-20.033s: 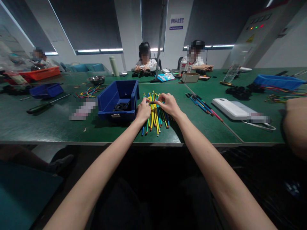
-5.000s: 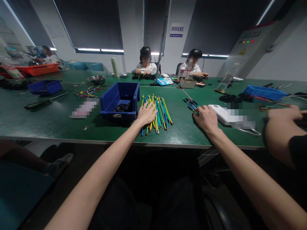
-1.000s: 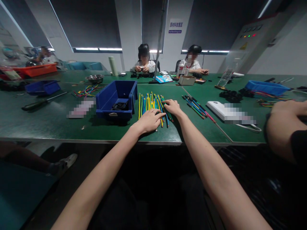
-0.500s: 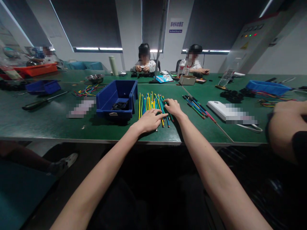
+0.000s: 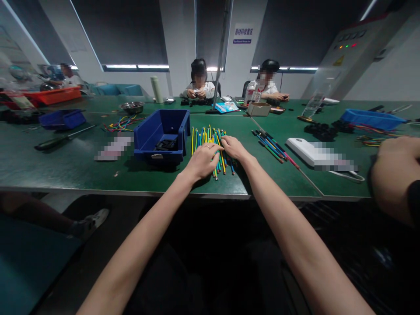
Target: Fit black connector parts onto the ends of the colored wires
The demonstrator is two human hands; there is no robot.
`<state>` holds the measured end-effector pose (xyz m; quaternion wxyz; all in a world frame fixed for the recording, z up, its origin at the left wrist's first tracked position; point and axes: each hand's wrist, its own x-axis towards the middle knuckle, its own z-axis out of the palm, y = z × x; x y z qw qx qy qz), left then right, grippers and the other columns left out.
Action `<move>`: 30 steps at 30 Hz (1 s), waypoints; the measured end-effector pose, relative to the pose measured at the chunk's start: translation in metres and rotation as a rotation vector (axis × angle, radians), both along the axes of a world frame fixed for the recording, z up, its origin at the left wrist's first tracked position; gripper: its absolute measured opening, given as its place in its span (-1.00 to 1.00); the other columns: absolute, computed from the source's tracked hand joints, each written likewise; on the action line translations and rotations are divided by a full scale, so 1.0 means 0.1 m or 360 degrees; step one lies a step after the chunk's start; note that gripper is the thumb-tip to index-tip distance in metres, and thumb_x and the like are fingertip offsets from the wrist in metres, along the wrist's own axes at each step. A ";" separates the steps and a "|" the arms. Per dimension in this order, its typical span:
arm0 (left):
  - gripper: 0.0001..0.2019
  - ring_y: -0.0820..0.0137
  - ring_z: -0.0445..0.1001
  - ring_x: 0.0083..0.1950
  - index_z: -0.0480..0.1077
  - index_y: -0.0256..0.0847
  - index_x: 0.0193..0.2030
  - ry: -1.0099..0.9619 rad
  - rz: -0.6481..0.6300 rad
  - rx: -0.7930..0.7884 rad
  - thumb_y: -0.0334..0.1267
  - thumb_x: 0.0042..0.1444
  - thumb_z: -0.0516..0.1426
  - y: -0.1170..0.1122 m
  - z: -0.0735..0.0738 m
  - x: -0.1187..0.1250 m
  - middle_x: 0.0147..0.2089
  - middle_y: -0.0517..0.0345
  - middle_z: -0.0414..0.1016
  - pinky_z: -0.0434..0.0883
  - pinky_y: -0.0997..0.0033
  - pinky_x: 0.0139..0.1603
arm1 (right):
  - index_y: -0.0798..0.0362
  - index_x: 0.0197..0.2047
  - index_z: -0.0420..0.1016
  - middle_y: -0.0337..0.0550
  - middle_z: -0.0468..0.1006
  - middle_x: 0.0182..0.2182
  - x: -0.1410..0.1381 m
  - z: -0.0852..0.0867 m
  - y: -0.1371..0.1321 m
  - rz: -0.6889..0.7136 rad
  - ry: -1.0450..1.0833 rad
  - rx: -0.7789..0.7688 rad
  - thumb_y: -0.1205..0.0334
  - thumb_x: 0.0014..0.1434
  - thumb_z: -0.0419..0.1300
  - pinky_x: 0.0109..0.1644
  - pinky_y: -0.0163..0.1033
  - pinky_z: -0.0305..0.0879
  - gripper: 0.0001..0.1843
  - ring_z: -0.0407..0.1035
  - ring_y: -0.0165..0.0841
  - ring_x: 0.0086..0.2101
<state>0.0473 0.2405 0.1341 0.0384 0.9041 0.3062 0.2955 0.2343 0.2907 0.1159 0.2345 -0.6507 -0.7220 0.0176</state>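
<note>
A row of cut wires (image 5: 193, 142), yellow, blue and green, lies side by side on the green table. Over the middle of the row rests my left hand (image 5: 202, 162), its thumb and forefinger apart and the other fingertips partly hidden. My right hand (image 5: 234, 148) lies at the row's right side, bent fingers touching the wires from above. Neither hand is visibly closed round a wire. Just left of the row stands a blue bin (image 5: 141, 142) with black parts (image 5: 166, 143) inside.
A second bundle of wires (image 5: 271, 146) and a white power bank (image 5: 300, 148) with a cable lie to the right. At left are a screwdriver (image 5: 62, 139) and a smaller blue bin (image 5: 62, 119). Two people sit opposite; another person's arm (image 5: 395, 175) is close on the right.
My left hand's fingers have bent and drawn in over the wires. My right hand has shifted slightly left relative to the row, and the wires at its right side sit closer together.
</note>
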 end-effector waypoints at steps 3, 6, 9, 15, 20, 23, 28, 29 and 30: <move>-0.64 0.32 0.34 0.18 0.38 -0.16 0.08 -0.0179 0.0025 -0.0046 -0.26 0.31 -0.14 -0.06 0.08 -0.14 0.09 0.06 0.46 0.27 0.17 0.23 | 0.13 0.16 0.38 -0.04 0.36 0.18 -0.07 -0.01 -0.09 0.0156 0.0007 0.0051 0.15 0.36 -0.25 0.27 -0.21 0.07 -0.47 0.18 -0.33 0.20; -0.60 0.31 0.27 0.27 0.36 -0.20 0.11 -0.0061 -0.0029 -0.0076 -0.10 0.32 -0.13 -0.15 0.07 -0.29 0.19 0.02 0.39 0.20 0.19 0.30 | 0.15 0.18 0.37 -0.04 0.32 0.22 -0.14 -0.05 -0.22 0.0269 -0.0051 0.0049 0.10 0.36 -0.24 0.34 -0.17 -0.05 -0.45 0.08 -0.33 0.26; -0.40 0.22 0.11 0.38 0.24 -0.26 0.24 0.0227 -0.0075 -0.0091 0.13 0.22 -0.06 -0.24 -0.02 -0.37 0.34 -0.07 0.21 0.07 0.16 0.37 | 0.21 0.21 0.34 0.02 0.30 0.23 -0.20 -0.09 -0.30 0.0326 -0.0153 0.0035 0.10 0.36 -0.21 0.38 -0.14 -0.15 -0.44 0.03 -0.30 0.28; -0.26 0.20 0.06 0.41 0.14 -0.25 0.31 0.0448 -0.0043 -0.0094 0.26 0.18 -0.11 -0.27 -0.10 -0.36 0.40 -0.11 0.08 0.00 0.18 0.38 | 0.12 0.28 0.24 -0.04 0.19 0.29 -0.24 -0.09 -0.34 0.0299 -0.0265 -0.0065 0.05 0.36 -0.19 0.36 -0.03 -0.11 -0.45 -0.08 -0.25 0.32; -0.28 0.22 0.08 0.40 0.15 -0.22 0.31 0.0453 -0.0046 -0.0095 0.26 0.18 -0.12 -0.27 -0.09 -0.36 0.40 -0.10 0.09 0.03 0.21 0.37 | 0.14 0.33 0.14 0.01 0.06 0.34 -0.27 -0.08 -0.36 0.0225 -0.0273 -0.0134 0.01 0.36 -0.21 0.36 0.04 -0.13 -0.40 -0.15 -0.21 0.34; -0.27 0.21 0.07 0.41 0.13 -0.22 0.33 0.0478 -0.0038 -0.0101 0.26 0.19 -0.13 -0.28 -0.09 -0.36 0.41 -0.10 0.07 0.02 0.20 0.38 | 0.18 0.36 0.08 0.05 0.02 0.35 -0.28 -0.08 -0.37 0.0205 -0.0276 -0.0162 0.01 0.35 -0.21 0.36 0.03 -0.14 -0.37 -0.16 -0.20 0.34; -0.27 0.22 0.04 0.42 0.10 -0.21 0.34 0.0518 -0.0016 -0.0101 0.26 0.19 -0.16 -0.28 -0.10 -0.36 0.41 -0.10 0.05 -0.01 0.17 0.38 | 0.14 0.35 0.10 0.00 0.03 0.35 -0.29 -0.09 -0.37 0.0171 -0.0290 -0.0158 0.09 0.35 -0.23 0.36 0.02 -0.14 -0.41 -0.14 -0.23 0.34; -0.26 0.22 0.04 0.42 0.10 -0.22 0.34 0.0523 -0.0016 -0.0098 0.27 0.19 -0.16 -0.28 -0.10 -0.36 0.41 -0.11 0.06 -0.01 0.17 0.38 | 0.13 0.34 0.11 -0.01 0.04 0.35 -0.29 -0.08 -0.38 0.0169 -0.0297 -0.0150 0.11 0.35 -0.24 0.36 0.02 -0.14 -0.42 -0.13 -0.24 0.33; -0.26 0.22 0.04 0.42 0.10 -0.23 0.34 0.0526 -0.0017 -0.0094 0.27 0.19 -0.16 -0.28 -0.10 -0.36 0.41 -0.12 0.06 -0.01 0.17 0.38 | 0.13 0.34 0.13 -0.02 0.07 0.34 -0.29 -0.06 -0.39 0.0169 -0.0305 -0.0134 0.12 0.35 -0.25 0.36 0.02 -0.14 -0.43 -0.12 -0.25 0.33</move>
